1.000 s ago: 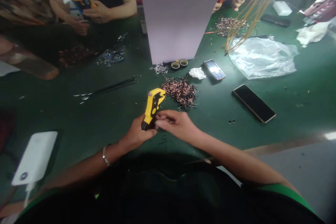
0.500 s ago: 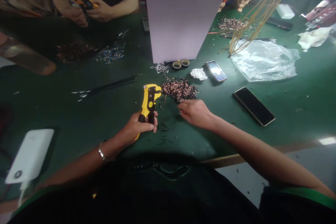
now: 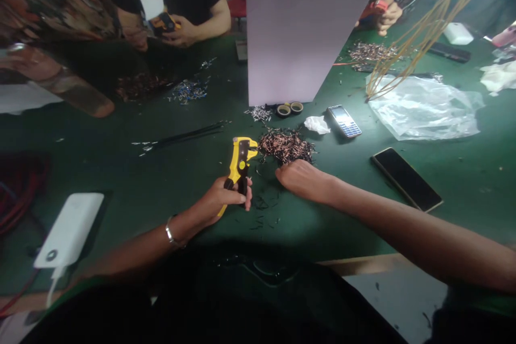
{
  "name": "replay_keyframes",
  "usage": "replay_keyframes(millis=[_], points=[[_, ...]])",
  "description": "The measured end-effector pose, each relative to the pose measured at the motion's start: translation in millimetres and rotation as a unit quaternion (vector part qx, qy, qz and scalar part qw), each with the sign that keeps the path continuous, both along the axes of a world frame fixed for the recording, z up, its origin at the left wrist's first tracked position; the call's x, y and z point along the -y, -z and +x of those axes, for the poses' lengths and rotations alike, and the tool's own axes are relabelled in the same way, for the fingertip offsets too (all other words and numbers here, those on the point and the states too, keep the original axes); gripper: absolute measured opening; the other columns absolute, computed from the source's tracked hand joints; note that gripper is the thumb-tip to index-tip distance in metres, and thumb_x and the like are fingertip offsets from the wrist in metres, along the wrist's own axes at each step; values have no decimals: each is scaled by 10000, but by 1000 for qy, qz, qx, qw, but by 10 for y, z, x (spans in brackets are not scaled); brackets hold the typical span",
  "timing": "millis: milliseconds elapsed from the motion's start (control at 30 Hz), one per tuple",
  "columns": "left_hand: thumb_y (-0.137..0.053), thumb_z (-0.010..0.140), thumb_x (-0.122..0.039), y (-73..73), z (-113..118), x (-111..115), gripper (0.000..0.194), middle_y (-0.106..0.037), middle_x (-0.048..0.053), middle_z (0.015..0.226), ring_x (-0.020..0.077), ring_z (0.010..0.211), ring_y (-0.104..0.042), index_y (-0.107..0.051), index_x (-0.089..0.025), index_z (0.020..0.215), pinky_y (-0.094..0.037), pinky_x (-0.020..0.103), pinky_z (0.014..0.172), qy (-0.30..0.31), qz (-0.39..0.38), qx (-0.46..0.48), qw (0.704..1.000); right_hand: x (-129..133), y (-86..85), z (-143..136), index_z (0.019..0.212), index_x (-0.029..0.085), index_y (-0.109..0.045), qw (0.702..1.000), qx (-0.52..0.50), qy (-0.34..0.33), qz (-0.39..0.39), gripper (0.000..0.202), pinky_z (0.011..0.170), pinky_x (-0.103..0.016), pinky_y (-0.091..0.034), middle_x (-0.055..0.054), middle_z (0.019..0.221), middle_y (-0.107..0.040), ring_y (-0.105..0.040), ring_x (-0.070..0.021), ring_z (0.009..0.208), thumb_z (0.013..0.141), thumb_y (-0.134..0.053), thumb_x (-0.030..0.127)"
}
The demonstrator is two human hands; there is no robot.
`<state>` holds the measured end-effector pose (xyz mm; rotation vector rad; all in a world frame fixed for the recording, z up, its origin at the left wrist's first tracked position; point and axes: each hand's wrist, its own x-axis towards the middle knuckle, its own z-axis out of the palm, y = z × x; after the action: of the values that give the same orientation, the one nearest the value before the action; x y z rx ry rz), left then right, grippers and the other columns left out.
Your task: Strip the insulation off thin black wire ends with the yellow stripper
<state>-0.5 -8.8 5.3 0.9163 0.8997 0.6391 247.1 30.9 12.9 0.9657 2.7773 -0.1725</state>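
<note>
My left hand [image 3: 229,194] is wrapped around the handles of a yellow and black wire stripper [image 3: 241,164], its jaws pointing up and right, beside a pile of short copper-ended wire pieces [image 3: 286,145]. At the near edge of that pile is my right hand [image 3: 302,178], knuckles up and fingers curled in. Its fingertips are mostly hidden, so I cannot make out what they hold. Small dark scraps [image 3: 262,207] lie on the green table between my hands.
Behind the pile are silver terminals [image 3: 260,113], two tape rolls [image 3: 289,109], crumpled tissue [image 3: 317,124] and a keypad phone [image 3: 344,121]. A smartphone [image 3: 406,179] lies right, a white power bank [image 3: 71,230] left. A pale upright panel [image 3: 288,37] separates me from co-workers holding tools.
The view has shifted, moving the scene right and slightly down. My right hand has curled and turned, hiding its fingertips. My left hand keeps its grip on the wire stripper.
</note>
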Motion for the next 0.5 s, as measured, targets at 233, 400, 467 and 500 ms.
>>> replay_keyframes(millis=[233,400,467,500], points=[[-641,572,-164,-69,0,9,378,-683,49,697,202,644,-630,-624,-135,948,-474,374,692,36,-13,41,998,-6,-89,46,708,180,-589,832,-393,297,-253,79,535,-293,-442,-23,611,-669,-616,-150,521,726,-627,113],[-644,579,-168,-90,7,30,396,-688,56,695,207,652,-635,-638,-134,973,-481,375,693,66,-17,72,995,174,-115,-73,729,186,-631,538,-616,357,-451,137,498,-300,-513,0,608,-697,-619,-134,463,716,-727,282],[-654,576,-177,-105,9,38,402,-691,57,705,211,655,-635,-639,-143,976,-490,379,693,73,-17,81,994,236,-89,-158,721,189,-641,492,-633,358,-479,132,508,-301,-524,9,606,-698,-591,-116,441,707,-735,281],[-660,573,-182,-115,10,40,404,-693,58,715,213,657,-635,-640,-147,975,-496,382,692,74,-17,84,994,259,-74,-198,719,192,-642,479,-635,357,-491,127,517,-305,-530,13,607,-697,-574,-109,431,707,-733,281]])
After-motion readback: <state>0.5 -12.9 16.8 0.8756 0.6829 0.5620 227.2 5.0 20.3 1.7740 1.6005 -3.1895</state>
